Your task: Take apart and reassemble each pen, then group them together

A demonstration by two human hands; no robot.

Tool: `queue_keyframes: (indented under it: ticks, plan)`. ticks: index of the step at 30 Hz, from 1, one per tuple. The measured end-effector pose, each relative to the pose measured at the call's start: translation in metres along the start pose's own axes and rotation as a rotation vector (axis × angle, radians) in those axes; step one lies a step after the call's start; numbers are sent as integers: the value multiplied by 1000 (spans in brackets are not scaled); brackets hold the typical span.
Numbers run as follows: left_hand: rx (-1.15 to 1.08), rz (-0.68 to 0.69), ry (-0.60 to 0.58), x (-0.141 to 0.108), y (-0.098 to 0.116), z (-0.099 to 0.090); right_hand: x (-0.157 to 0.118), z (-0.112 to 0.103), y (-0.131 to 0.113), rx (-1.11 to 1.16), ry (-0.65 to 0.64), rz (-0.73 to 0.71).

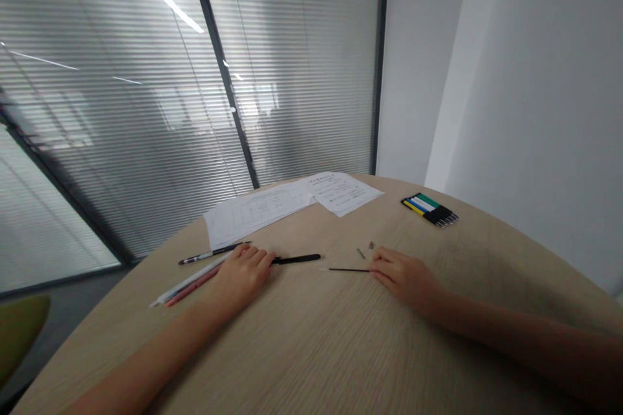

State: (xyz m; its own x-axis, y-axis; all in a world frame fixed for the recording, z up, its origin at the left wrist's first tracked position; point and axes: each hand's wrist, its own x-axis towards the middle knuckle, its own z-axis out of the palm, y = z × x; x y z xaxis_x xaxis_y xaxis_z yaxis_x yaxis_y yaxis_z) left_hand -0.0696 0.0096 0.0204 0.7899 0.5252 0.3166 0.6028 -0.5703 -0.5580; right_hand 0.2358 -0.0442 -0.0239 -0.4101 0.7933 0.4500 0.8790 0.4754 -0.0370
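Observation:
My left hand (249,270) rests on the table with its fingers closed around a black pen barrel (299,259), which sticks out to the right. A thin dark pen refill (348,270) is pinched between the fingertips of my right hand (402,277); it points left, toward the barrel, and lies apart from it. Just beyond the right fingertips are a small spring (361,253) and a small metal piece (371,245). Beside my left hand lie a white pen (182,285), a pink pen (192,289) and a black pen with a pale end (209,253); the hand partly hides them.
Printed paper sheets (260,211) overlap along the far side of the round wooden table (311,350). At the back right lies a row of several coloured pens (429,209) with black grips. A green chair (22,331) stands at the left, with glass partitions and a wall behind.

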Motion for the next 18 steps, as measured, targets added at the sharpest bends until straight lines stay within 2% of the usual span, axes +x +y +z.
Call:
queue_keyframes:
  ticks: [6, 11, 18]
  plan:
    - [10, 16, 9, -1, -1, 2, 2, -1, -3, -69, 23, -51]
    - [8, -3, -7, -2, -3, 6, 3, -1, -4, -103, 38, -36]
    - [-16, -34, -15, -3, -2, 10, 3, 0, -2, 25, -1, 137]
